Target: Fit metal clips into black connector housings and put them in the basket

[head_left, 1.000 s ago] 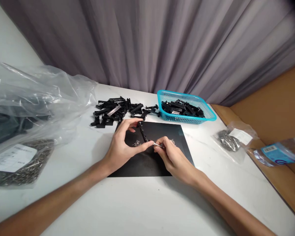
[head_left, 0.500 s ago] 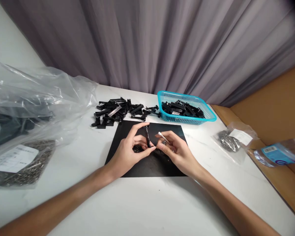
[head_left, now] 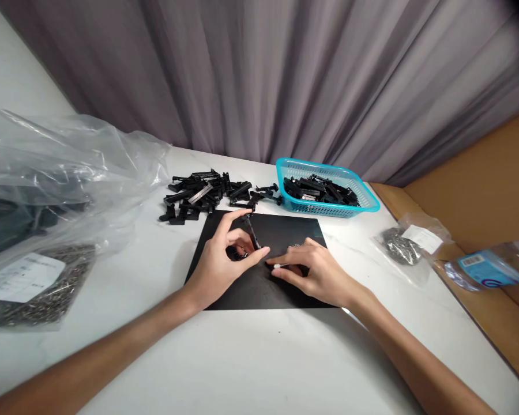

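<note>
My left hand grips a slim black plastic part by its two ends, between thumb and index finger, tilted over the black mat. Low over the mat's right side, my right hand is closed around a thin stick with a white tip, like a cotton swab. The rest of the stick is hidden by the fingers. Small shiny metal pieces lie on the mat behind my left hand, and more lie behind the right hand, mostly covered.
Black plastic parts are heaped behind the mat. A blue basket holds more of them. Clear bags of small metal pieces lie at the left and right. A plastic bottle lies by a cardboard box.
My right hand has moved down to the mat, away from the black part, with the white-tipped stick still in it. My left hand has shifted slightly left, and the part tilts more.
</note>
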A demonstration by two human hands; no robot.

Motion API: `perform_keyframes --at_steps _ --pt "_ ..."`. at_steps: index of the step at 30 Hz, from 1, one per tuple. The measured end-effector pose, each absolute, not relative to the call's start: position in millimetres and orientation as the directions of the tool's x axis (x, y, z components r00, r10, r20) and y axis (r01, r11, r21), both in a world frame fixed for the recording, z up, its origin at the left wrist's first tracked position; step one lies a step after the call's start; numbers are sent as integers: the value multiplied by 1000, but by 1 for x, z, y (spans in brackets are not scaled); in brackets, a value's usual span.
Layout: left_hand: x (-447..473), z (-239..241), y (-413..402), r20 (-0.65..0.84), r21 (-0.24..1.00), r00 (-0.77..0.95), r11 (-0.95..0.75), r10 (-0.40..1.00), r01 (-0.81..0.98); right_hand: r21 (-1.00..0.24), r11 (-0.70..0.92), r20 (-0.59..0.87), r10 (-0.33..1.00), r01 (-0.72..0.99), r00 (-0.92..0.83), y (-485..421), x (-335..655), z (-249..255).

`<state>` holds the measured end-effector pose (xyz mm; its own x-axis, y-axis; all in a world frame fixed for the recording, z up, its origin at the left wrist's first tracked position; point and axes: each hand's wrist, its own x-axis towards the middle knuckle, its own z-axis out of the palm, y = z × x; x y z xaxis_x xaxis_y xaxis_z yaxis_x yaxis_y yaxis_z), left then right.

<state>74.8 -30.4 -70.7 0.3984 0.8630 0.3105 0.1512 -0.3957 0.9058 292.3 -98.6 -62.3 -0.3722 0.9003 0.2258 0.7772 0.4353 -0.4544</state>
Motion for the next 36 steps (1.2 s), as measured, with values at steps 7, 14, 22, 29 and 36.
perform_keyframes --at_steps 7,14,22,29,36 --pt "74 -71 -27 337 902 353 -406 873 144 -206 569 327 807 796 -492 -97 289 -73" --pt "74 -74 -28 293 918 418 -375 860 129 -262 543 534 771 798 -349 -97 284 -76" --pt "78 -71 -42 108 993 557 -57 823 -107 -539 480 603 794 693 -80 -105 278 -68" --pt "80 -65 -44 18 978 526 95 850 -188 -606 442 567 823 661 -31 -105 275 -78" --pt "79 -62 -45 -31 972 500 143 865 -188 -668 428 524 851 609 -24 -104 274 -76"
